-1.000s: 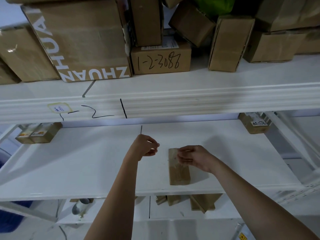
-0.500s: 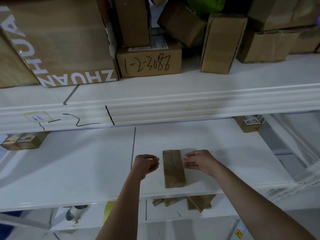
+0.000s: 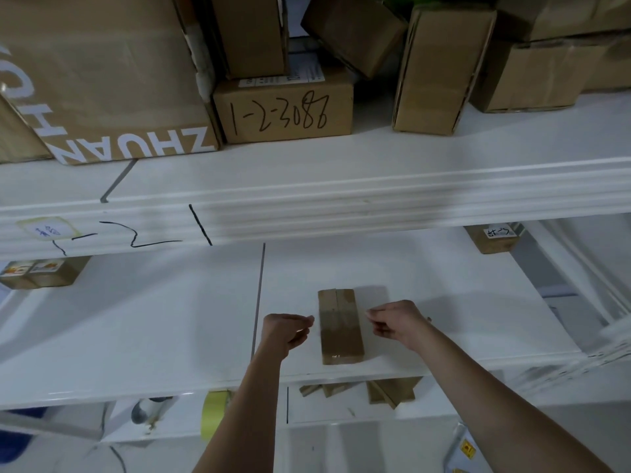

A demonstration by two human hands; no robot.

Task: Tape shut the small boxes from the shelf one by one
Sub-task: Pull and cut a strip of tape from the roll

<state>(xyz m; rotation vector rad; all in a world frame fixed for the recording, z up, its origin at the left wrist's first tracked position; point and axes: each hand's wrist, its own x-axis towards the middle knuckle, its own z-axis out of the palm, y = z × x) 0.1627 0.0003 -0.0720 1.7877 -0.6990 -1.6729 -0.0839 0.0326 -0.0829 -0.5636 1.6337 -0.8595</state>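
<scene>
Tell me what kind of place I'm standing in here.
Most likely a stockroom or small warehouse packing area. White shelving carries stacked cardboard boxes, one hand-marked 1-2-3088, the shelf edge bears marker codes, and a small box lies between both hands on the lower shelf.

A narrow brown cardboard box (image 3: pixel 340 327) lies flat lengthwise on the white shelf (image 3: pixel 170 336), clear-taped.
</scene>
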